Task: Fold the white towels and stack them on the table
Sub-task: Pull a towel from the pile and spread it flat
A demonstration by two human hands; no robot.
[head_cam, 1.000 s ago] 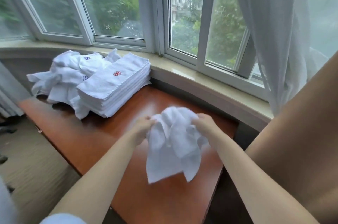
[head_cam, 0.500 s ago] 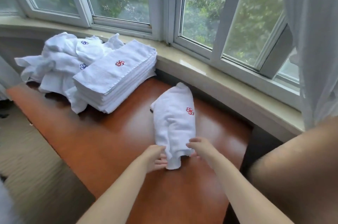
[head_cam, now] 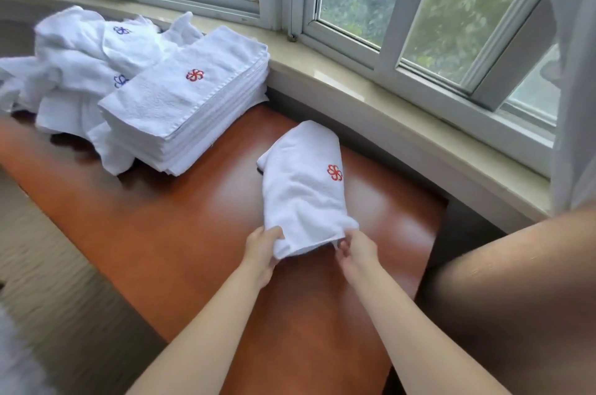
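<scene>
Head view, looking down over a reddish-brown worktop [head_cam: 161,233] that runs along a curved window sill [head_cam: 371,88]. One white towel [head_cam: 303,191] with a red flower emblem lies lengthwise near the middle of the worktop, loosely doubled over and not yet squared off, its far end rounded and pointing toward the sill. The person's left hand [head_cam: 261,249] grips the near left corner of that towel, thumb on top of the cloth and fingers curled underneath. The right hand [head_cam: 356,249] pinches the near right corner, fingers bent around the hem; the edge between the two hands is lifted slightly off the wood.

Left of this towel and further back, well apart from it, stands a neat stack of folded towels [head_cam: 190,97], the top one showing the same red emblem. The stack's far end sits close against the sill. Behind and left of the stack, touching it, is a rumpled heap of unfolded towels [head_cam: 74,65], a couple of them showing blue emblems. To the right of the towel, beyond the worktop's end, a sheer white curtain [head_cam: 574,72] hangs in front of the window.
</scene>
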